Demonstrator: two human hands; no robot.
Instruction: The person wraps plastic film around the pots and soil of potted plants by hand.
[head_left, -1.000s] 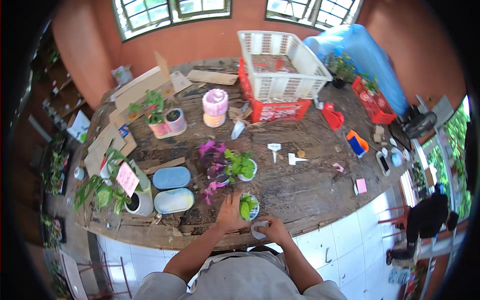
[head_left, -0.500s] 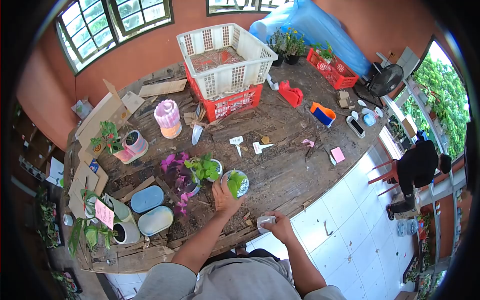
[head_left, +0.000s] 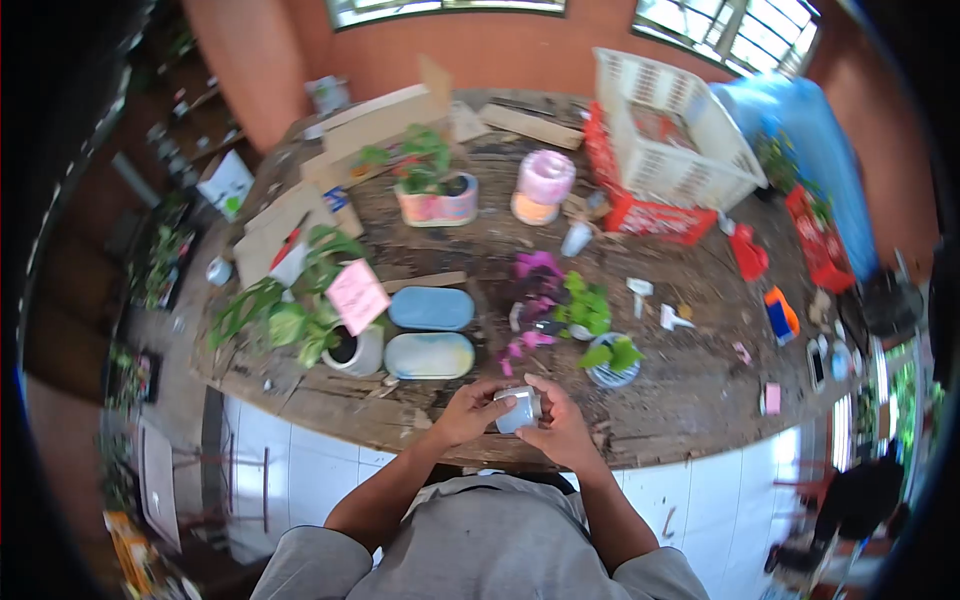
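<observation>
Both hands hold a small whitish see-through container [head_left: 517,412], perhaps a jar, just above the table's near edge. My left hand [head_left: 468,413] grips its left side, with the thumb across the top. On the other side, the fingers of my right hand [head_left: 562,428] curl around it. What is inside cannot be made out. Just beyond my right hand stands a pale pot with a green leafy plant [head_left: 612,358]. Behind it are a light-green plant [head_left: 588,308] and a purple-leaved plant [head_left: 537,285]. Two oval lids or trays, one blue [head_left: 430,308] and one cream [head_left: 430,356], lie left of them.
A pot with a pink note [head_left: 357,297] stands at the left. Farther back are a double planter [head_left: 437,207], a pink-and-orange pot [head_left: 545,180] and a white crate [head_left: 680,150] over a red one. White plant labels [head_left: 675,317] lie to the right. A person [head_left: 860,500] sits at far right.
My left hand has left the small potted plant and joined my right hand on the whitish container. My view has turned to the left.
</observation>
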